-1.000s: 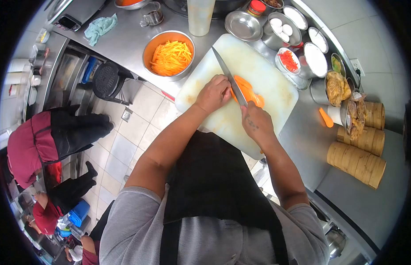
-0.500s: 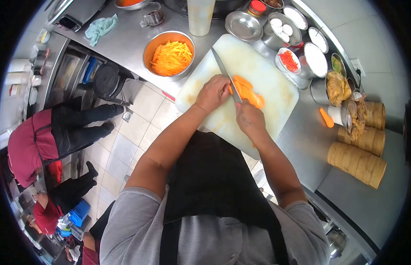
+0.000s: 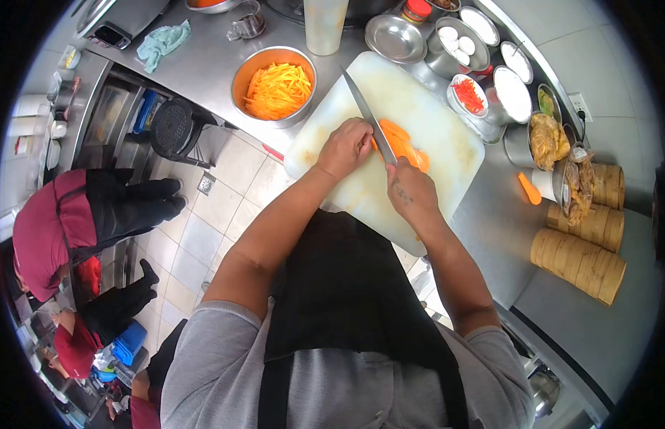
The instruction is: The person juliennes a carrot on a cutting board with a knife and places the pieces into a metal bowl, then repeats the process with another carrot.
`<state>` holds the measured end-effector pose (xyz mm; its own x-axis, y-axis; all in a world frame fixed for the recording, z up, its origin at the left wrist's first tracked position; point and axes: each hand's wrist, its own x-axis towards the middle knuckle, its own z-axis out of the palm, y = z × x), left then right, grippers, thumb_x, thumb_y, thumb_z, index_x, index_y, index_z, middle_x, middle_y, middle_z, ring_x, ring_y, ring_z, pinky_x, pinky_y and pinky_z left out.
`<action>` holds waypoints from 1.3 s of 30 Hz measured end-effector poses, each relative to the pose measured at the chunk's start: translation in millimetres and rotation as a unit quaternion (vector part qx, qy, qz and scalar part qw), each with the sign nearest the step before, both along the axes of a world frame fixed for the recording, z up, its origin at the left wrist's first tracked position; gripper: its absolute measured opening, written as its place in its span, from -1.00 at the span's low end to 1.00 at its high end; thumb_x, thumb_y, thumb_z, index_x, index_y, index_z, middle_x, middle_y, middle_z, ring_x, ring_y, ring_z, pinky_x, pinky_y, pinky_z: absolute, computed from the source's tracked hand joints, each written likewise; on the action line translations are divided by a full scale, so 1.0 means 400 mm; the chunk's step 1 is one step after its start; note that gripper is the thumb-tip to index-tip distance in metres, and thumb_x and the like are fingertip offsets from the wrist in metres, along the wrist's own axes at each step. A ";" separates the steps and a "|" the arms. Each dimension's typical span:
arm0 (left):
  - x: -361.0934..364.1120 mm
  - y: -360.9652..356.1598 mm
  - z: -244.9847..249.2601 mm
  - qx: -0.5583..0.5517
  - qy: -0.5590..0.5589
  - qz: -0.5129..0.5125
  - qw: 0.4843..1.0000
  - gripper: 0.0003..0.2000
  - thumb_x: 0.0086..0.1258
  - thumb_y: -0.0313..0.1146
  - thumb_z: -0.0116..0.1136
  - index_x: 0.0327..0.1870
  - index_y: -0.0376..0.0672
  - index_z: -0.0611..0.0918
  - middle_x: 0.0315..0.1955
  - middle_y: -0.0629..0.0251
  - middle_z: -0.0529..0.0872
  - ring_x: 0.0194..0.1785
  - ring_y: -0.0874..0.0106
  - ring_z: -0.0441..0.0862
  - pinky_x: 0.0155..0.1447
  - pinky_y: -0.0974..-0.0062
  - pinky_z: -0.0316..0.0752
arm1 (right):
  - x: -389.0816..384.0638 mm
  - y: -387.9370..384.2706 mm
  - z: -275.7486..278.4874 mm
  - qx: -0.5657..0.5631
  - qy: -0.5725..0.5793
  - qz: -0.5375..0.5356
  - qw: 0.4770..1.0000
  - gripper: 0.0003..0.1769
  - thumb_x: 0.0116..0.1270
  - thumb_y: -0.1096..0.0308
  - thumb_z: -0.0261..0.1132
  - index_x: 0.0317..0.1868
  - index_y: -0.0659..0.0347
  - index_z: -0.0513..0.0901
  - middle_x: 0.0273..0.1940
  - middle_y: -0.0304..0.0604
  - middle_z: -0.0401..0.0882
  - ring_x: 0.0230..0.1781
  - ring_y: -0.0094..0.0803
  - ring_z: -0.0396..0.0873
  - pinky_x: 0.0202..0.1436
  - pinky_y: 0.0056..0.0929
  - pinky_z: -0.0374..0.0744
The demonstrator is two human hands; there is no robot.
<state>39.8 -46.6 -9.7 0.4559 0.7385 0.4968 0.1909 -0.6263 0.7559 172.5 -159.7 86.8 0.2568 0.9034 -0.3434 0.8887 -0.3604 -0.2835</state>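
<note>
My right hand (image 3: 412, 191) is wrapped round the handle of a long kitchen knife (image 3: 366, 107), its blade pointing up and left across the white cutting board (image 3: 425, 107). Close against the blade's left side, my left hand (image 3: 346, 149) has curled fingers pressed on a carrot piece, of which only a bit of orange shows. Right of the blade, thin carrot slices (image 3: 404, 146) lie overlapping on the board. Beyond the board's left edge stands a metal bowl (image 3: 236, 96) full of shredded carrot (image 3: 277, 91).
A tall translucent container (image 3: 324, 28) and a shallow metal bowl (image 3: 395, 39) stand behind the board. To the right are a pot with eggs (image 3: 457, 46), a bowl of red strips (image 3: 468, 96), a carrot piece (image 3: 529, 189) and bamboo steamers (image 3: 579, 264). Co-workers (image 3: 53, 229) are at the left.
My right hand and the knife handle have shifted slightly to the right, and the blade tip a little up and left. My left hand stays nearly in place. A co-worker at the left has moved slightly.
</note>
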 end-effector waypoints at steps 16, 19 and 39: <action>0.001 0.000 -0.005 -0.016 -0.006 0.007 1.000 -0.81 0.17 -0.66 0.30 -0.23 -0.24 0.59 -0.25 0.14 0.69 -0.17 0.12 0.69 -0.09 0.30 0.62 | 0.002 -0.008 -0.064 0.031 0.018 0.004 0.999 -0.64 0.57 0.15 0.10 -0.19 0.33 0.55 -0.35 0.25 0.69 -0.30 0.21 0.70 -0.14 0.09 0.61; -0.004 -0.001 -0.007 -0.025 -0.005 0.006 1.000 -0.81 0.17 -0.65 0.30 -0.23 -0.24 0.59 -0.26 0.15 0.69 -0.17 0.12 0.69 -0.09 0.31 0.62 | 0.000 -0.002 -0.035 0.022 0.003 -0.026 0.999 -0.63 0.57 0.13 0.09 -0.19 0.32 0.55 -0.36 0.24 0.69 -0.30 0.20 0.70 -0.14 0.09 0.61; -0.002 0.000 -0.007 -0.036 0.008 -0.001 0.999 -0.79 0.16 -0.67 0.31 -0.23 -0.26 0.57 -0.31 0.16 0.66 -0.25 0.18 0.67 -0.18 0.36 0.62 | 0.022 -0.001 -0.011 0.009 0.034 -0.029 0.999 -0.58 0.59 0.08 0.07 -0.15 0.36 0.54 -0.32 0.26 0.68 -0.26 0.23 0.67 -0.11 0.10 0.59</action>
<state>39.0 -46.7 -12.5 0.4658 0.7705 0.4352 0.2019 -0.5713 0.7955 181.4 -160.3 82.5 0.2849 0.8944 -0.3447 0.8454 -0.4040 -0.3495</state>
